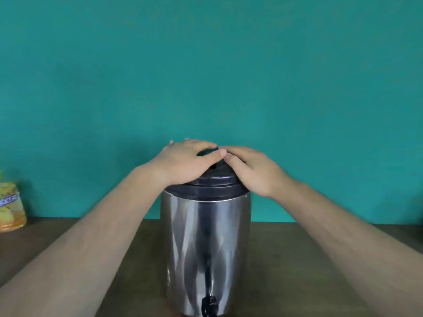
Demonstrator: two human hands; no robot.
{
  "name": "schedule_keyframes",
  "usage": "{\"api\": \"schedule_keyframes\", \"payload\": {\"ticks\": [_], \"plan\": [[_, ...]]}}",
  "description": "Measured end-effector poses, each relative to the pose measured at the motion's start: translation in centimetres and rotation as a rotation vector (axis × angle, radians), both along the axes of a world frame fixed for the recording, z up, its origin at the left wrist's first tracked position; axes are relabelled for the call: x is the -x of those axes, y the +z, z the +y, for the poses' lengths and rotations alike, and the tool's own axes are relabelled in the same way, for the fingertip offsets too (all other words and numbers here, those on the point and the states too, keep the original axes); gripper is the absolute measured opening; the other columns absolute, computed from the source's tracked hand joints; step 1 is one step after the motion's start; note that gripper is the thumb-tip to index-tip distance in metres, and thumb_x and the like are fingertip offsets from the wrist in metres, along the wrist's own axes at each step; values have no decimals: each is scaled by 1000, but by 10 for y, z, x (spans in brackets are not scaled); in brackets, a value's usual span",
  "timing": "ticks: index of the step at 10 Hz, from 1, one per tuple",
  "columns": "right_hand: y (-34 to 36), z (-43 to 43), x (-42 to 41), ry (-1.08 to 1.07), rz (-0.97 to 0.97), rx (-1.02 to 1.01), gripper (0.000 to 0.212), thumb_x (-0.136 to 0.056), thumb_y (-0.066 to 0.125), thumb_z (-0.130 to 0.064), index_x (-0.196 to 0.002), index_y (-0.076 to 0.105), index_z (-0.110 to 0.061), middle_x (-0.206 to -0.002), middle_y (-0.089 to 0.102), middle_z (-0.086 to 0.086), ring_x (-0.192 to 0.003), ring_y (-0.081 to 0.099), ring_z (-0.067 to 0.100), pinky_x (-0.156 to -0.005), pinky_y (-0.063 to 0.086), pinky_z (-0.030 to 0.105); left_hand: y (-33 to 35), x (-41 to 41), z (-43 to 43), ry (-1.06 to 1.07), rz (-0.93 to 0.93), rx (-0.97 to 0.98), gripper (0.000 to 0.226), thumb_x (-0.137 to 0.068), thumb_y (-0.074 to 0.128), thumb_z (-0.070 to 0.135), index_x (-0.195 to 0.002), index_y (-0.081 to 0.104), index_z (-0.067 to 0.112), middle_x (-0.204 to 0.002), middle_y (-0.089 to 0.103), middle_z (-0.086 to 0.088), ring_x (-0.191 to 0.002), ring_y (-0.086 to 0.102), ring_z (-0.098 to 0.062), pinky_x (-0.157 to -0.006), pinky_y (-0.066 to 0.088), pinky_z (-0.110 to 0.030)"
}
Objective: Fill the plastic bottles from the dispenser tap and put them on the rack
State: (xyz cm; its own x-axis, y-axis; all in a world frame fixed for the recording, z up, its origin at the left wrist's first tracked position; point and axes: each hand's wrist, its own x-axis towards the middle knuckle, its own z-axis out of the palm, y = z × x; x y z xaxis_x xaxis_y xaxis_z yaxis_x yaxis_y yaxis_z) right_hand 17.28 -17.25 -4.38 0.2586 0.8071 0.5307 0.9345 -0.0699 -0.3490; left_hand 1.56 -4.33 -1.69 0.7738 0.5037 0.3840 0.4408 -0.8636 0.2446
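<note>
A tall shiny steel dispenser (206,243) stands in the middle of the brown table, with a dark lid (212,187) on top and a black tap (208,304) low on its front. My left hand (185,162) lies flat on the left side of the lid, fingers stretched across the top. My right hand (249,171) lies flat on the lid's right side, and the two hands' fingertips nearly meet at the centre. A plastic bottle (10,208) with a yellow fruit label stands at the far left edge, apart from both hands. No rack shows in this view.
The brown table (297,259) runs left to right under the dispenser and ends at a teal wall (210,76) close behind it. Both forearms reach in from the lower corners on either side of the dispenser.
</note>
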Motion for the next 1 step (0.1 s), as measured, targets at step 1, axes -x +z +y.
{"api": "schedule_keyframes", "payload": {"ticks": [1], "plan": [[-18,12,-16,156,11,-98,55,-102,31,-59,-144,59,-36,-146,57,-22,-137,45,-8,-118,25,12,-24,-16,18,-44,-65,1,87,-74,14,100,-144,44,57,-159,41,24,-153,31,-12,-126,15,-56]]}}
